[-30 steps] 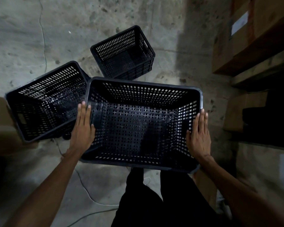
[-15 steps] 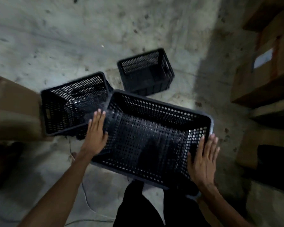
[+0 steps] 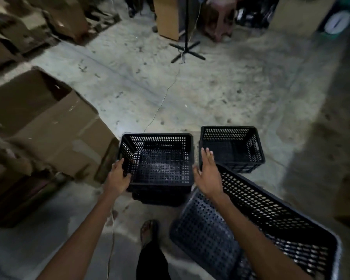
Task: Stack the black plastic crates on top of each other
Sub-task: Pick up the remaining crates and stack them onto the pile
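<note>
Both hands have left the big crate [image 3: 257, 225], now lower right. Left hand [image 3: 117, 176] grips the middle crate [image 3: 160, 158]; right hand [image 3: 207, 174] hovers spread, empty.

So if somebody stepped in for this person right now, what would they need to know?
Left hand: gripping the left wall of the middle black perforated plastic crate, which seems to sit on another crate.
Right hand: open, holding nothing, beside that crate's right wall.
Large black plastic crate: lying tilted at the near right, released.
Small black plastic crate: alone on the concrete floor, far right.
Left: stack the loose crates.
</note>
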